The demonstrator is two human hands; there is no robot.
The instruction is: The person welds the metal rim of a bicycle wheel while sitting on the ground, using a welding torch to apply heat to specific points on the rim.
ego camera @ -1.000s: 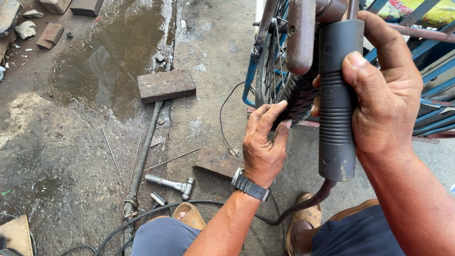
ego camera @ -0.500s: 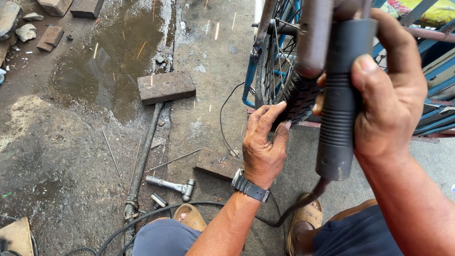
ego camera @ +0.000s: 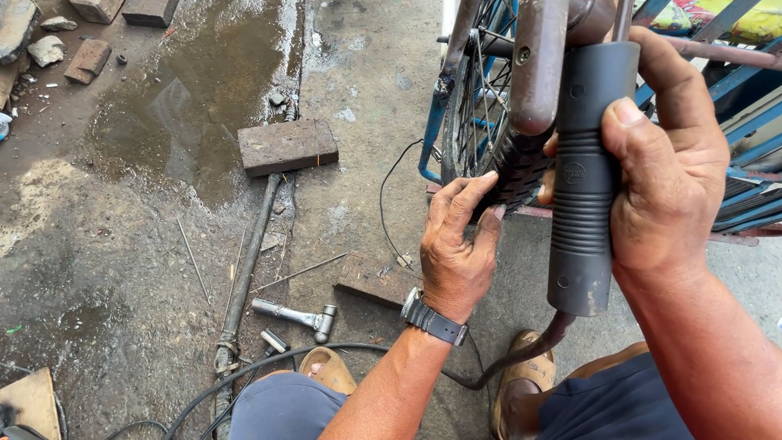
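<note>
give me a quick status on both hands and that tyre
Right hand wrapped around dark ribbed tool handle. Left hand gripping wheel's tyre. Nothing between hands and wheel; hammer lies on ground.

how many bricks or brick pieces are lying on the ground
4 clearly: a large flat brick beside the puddle, two at the top edge, one smaller piece top left. More may lie out of frame.

No pkgs, labels, signs, screens.
</note>
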